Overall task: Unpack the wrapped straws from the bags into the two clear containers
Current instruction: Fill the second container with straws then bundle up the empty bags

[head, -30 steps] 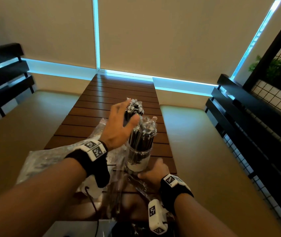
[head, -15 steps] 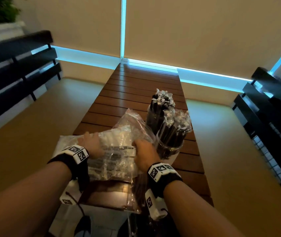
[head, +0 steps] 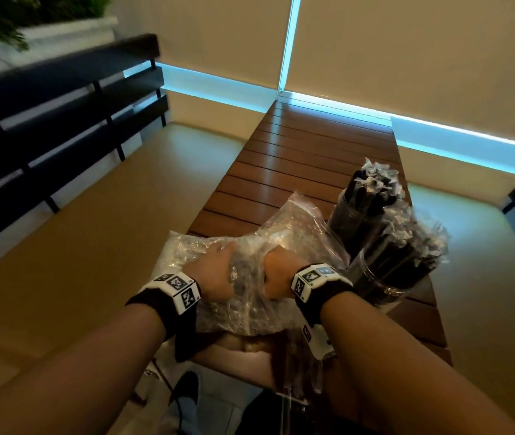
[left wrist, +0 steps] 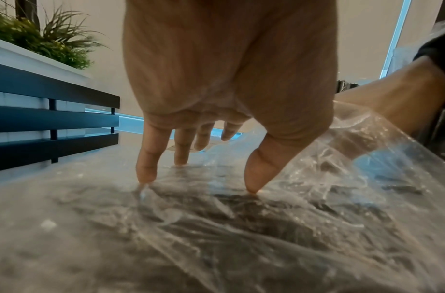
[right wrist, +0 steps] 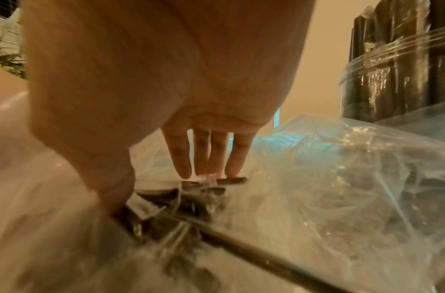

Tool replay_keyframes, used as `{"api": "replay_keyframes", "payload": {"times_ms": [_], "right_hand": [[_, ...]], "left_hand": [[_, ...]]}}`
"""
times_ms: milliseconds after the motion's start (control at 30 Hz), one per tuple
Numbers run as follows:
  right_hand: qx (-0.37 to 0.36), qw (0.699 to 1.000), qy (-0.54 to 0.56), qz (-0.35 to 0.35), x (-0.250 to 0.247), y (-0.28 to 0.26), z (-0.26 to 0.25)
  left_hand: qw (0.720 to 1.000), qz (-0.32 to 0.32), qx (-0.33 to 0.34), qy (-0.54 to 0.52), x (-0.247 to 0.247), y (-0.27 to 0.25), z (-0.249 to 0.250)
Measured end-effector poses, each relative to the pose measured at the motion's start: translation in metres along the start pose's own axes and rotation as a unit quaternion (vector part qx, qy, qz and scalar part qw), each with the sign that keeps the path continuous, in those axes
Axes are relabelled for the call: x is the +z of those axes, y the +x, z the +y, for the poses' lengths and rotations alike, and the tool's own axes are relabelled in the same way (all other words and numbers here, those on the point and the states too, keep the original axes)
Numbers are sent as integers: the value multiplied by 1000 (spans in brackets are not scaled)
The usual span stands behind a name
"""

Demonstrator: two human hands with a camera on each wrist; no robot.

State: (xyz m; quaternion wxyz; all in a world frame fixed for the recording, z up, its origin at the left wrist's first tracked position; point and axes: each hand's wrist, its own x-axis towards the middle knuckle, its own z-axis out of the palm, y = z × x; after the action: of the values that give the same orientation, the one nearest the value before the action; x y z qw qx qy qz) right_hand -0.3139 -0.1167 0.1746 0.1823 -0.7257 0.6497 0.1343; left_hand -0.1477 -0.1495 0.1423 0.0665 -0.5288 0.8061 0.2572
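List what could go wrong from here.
1. The right hand works in the bag right beside the two full containers; a tug or elbow swing may tip them.
2. The bag overhangs the table's near edge, so loose straws could slide off.

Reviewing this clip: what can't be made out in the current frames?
- Straw count left in the plastic bag: crumpled, glary film and motion blur in every view.
- Right hand fingers: head view hides them in the bag; the right wrist view is too blurred to confirm a grip.
- Near container base: the bag covers it.
- Table near end: arms cover it.
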Motion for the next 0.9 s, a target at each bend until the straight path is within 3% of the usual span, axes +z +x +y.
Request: {"api": "replay_keyframes", "payload": {"times_ms": [267, 433, 533, 600, 700, 800, 900], "right_hand": [[34, 990, -24, -132, 6, 20, -17], [74, 988, 3, -138, 19, 39, -16], [108, 986, -1, -125, 29, 45, -8], [110, 989, 8, -103, 63, 77, 21], [115, 990, -31, -78, 61, 74, 32], [77, 993, -62, -58, 14, 20, 11], [67, 993, -90, 31, -7, -13, 17]], "left_hand": [[999, 36, -2, 35, 3, -8, -7], [998, 50, 15, 27, 1, -5, -12], [998, 59, 24, 25, 2, -4, -14], [997, 66, 25, 25, 4, -4, -14], [995, 93, 23, 17, 8, -5, -12], [992, 126, 12, 1, 12, -4, -9], [989, 149, -5, 5, 11, 0, -6]]}}
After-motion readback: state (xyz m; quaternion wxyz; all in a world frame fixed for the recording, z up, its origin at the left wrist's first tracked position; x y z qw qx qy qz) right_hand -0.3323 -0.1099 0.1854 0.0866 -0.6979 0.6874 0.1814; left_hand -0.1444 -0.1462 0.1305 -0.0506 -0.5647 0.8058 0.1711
